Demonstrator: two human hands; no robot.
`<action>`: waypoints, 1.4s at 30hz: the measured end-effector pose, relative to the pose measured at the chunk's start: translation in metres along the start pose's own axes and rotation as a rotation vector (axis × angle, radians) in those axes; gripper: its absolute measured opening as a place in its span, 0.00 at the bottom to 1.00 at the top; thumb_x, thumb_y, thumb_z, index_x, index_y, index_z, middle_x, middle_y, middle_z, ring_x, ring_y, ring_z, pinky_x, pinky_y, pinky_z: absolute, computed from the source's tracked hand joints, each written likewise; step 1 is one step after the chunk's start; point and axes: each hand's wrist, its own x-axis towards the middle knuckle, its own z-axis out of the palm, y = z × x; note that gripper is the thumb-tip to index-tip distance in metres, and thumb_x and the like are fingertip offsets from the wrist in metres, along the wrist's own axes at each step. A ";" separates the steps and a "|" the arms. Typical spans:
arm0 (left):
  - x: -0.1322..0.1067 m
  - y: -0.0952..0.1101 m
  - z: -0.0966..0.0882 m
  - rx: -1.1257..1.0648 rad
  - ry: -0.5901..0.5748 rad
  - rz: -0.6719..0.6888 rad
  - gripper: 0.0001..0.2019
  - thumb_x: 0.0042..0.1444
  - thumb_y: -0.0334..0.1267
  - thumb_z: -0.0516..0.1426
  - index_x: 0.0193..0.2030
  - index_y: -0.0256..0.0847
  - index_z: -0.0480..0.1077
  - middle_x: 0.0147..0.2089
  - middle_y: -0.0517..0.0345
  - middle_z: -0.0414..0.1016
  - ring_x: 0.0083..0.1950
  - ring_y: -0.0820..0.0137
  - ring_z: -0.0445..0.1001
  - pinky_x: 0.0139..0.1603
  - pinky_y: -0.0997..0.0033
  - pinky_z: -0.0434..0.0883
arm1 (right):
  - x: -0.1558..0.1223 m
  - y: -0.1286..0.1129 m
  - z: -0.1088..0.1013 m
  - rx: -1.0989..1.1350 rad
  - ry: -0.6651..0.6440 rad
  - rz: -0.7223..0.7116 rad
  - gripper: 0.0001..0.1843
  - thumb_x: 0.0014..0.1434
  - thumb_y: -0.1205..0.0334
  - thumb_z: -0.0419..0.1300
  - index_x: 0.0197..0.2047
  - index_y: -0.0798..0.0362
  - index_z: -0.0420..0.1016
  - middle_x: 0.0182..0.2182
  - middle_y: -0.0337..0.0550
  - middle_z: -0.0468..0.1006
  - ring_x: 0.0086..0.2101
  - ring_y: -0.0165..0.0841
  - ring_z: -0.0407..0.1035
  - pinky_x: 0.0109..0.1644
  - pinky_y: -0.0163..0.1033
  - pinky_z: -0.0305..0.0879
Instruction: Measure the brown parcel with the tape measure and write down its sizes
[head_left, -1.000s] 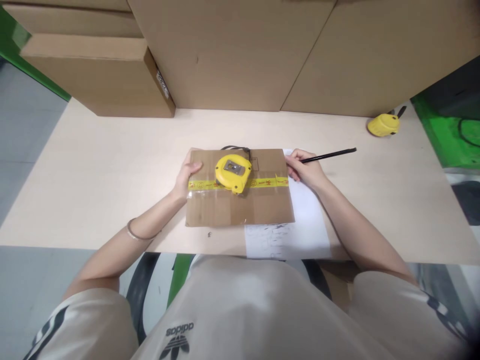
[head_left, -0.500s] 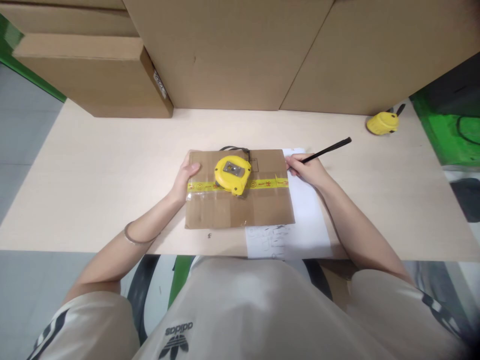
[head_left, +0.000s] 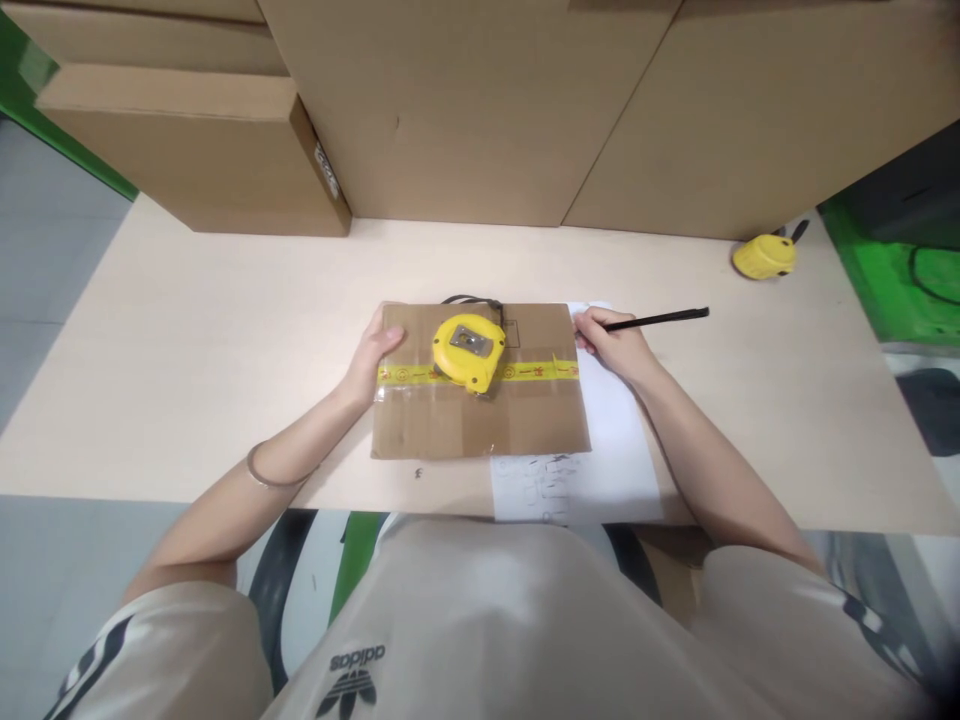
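One black pen (head_left: 667, 318) pinched between right fingers (head_left: 589, 330), cardboard box (head_left: 487, 430) gripped along left edge by left fingers (head_left: 391, 338)

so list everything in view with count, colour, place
table: 1, pale, across view
small carton: 1, brown, middle of table
printed tape: 1, yellow, across small carton
nearer tape measure: 1, yellow, on small carton
farther tape measure: 1, yellow, far right
paper: 1, white, partly under small carton
pen: 1, black, right of small carton
large boxes: several, brown, table's far side
dark items: count unclear, black, far right
shirt: 1, pale, on person
bracelet: 1, pale, left forearm
left hand: 1, bare, gripping small carton
right hand: 1, bare, holding pen
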 end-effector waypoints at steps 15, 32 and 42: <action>0.000 -0.001 -0.003 0.029 -0.032 0.025 0.22 0.52 0.58 0.68 0.43 0.44 0.72 0.40 0.54 0.79 0.39 0.62 0.78 0.39 0.62 0.75 | -0.001 -0.007 -0.001 -0.032 -0.039 -0.012 0.27 0.58 0.35 0.64 0.24 0.50 0.73 0.17 0.38 0.70 0.19 0.28 0.59 0.25 0.37 0.55; 0.000 0.001 0.001 0.039 0.006 0.020 0.24 0.49 0.59 0.69 0.43 0.43 0.73 0.41 0.54 0.79 0.42 0.60 0.78 0.42 0.62 0.75 | -0.005 -0.015 0.001 -0.485 -0.025 0.007 0.35 0.59 0.38 0.64 0.10 0.48 0.59 0.11 0.42 0.59 0.21 0.35 0.62 0.32 0.42 0.53; -0.016 0.023 0.000 0.339 0.044 0.227 0.16 0.61 0.54 0.66 0.51 0.52 0.80 0.57 0.54 0.79 0.66 0.54 0.72 0.72 0.51 0.66 | -0.013 -0.084 -0.008 -0.623 0.129 -0.101 0.17 0.61 0.44 0.66 0.31 0.48 0.75 0.23 0.44 0.73 0.29 0.39 0.67 0.36 0.44 0.58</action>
